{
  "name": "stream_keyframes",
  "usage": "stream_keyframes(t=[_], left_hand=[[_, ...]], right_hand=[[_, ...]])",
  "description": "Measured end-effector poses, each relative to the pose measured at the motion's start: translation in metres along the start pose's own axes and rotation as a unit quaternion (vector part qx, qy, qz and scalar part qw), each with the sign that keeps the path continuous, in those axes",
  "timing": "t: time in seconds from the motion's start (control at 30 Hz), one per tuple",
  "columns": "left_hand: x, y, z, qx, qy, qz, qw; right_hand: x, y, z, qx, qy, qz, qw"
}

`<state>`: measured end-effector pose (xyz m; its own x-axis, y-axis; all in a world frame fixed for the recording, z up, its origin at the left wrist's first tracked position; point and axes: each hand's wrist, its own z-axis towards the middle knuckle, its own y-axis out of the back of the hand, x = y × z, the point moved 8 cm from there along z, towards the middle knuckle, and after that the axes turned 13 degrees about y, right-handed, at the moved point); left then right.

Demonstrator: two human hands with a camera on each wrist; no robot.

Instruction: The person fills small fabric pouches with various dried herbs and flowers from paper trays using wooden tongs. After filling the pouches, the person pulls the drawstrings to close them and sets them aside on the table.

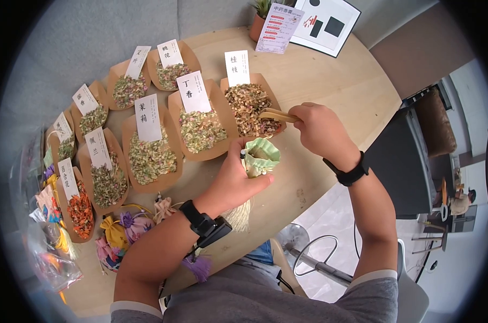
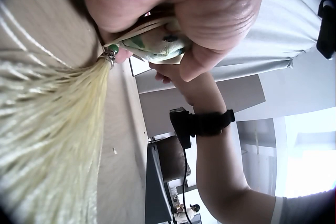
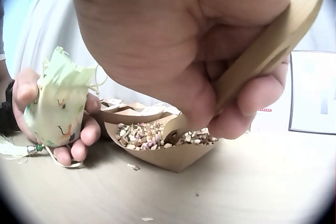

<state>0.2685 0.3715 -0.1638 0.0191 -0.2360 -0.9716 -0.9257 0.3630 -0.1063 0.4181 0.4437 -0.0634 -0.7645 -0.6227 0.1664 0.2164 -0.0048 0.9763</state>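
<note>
My left hand (image 1: 234, 180) grips a pale green cloth pouch (image 1: 261, 156), its gathered mouth open and facing up. Small printed figures show on the pouch's side in the right wrist view. From its cord hangs a cream tassel (image 2: 58, 140) with a green bead (image 2: 113, 49). My right hand (image 1: 322, 132) pinches the handle of a wooden scoop (image 3: 268, 50). The scoop's tip is down among the chopped brown herbs (image 1: 247, 102) in the nearest right-hand paper tray (image 3: 176, 158), just beyond the pouch. The scoop's bowl is partly buried, so its load is hidden.
Several more paper trays (image 1: 177, 175) of dried herbs with upright label cards (image 1: 148, 119) stand to the left. Small colourful pouches (image 1: 114, 232) and a plastic bag (image 1: 50, 264) lie near left. At the back are a potted plant (image 1: 257, 27), a printed card (image 1: 279, 29) and a framed picture (image 1: 330, 29).
</note>
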Motion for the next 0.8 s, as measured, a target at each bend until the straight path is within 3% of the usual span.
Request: stream_keyframes(t=[0.17,0.23,0.4,0.47,0.57,0.8], left_hand=[[0.002,0.001,0.001,0.0,-0.003,-0.004,1.0],[0.001,0.001,0.001,-0.004,-0.009,0.0,1.0],[0.004,0.0,0.002,0.002,-0.003,-0.009,1.0],[0.002,0.0,0.001,-0.001,-0.003,-0.001,1.0],[0.0,0.0,0.001,0.0,0.005,-0.002,1.0],[0.0,0.001,0.0,0.006,0.01,-0.001,1.0]], right_hand=[[0.026,0.046,-0.017,-0.035,0.022,0.065,0.997],[0.039,0.056,-0.026,-0.006,0.011,0.129,0.992],[0.05,0.051,-0.034,0.035,0.058,0.149,0.987],[0.028,0.048,-0.026,-0.017,0.031,0.108,0.994],[-0.001,0.024,-0.011,0.004,-0.007,0.022,1.0],[-0.017,-0.017,0.018,0.011,0.019,-0.117,0.993]])
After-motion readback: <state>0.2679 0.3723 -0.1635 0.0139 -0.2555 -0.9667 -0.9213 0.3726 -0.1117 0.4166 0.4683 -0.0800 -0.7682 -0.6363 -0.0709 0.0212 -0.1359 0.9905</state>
